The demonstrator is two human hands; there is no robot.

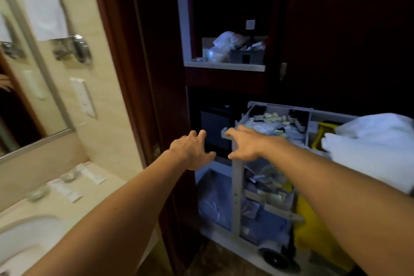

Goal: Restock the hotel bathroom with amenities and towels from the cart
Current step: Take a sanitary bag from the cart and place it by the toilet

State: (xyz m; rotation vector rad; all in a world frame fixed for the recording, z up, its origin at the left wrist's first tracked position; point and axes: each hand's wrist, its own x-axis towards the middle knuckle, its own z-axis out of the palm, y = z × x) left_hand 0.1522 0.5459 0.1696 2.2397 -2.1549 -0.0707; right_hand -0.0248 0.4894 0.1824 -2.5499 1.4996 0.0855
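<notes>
while both hands (215, 145) reach empty and spread, cart (237, 186) beyond dark door frame (143, 96), towels (371, 148) right

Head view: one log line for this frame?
left hand: open, empty | right hand: open, reaching over cart top tray | towels: on cart

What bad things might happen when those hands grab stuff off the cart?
The right hand reaches over the cart tray, packed with little bottles; it might knock some over. The white towels are piled at the cart's edge and could slide off. The doorway is dark, so grabbing the wrong item seems possible.
</notes>
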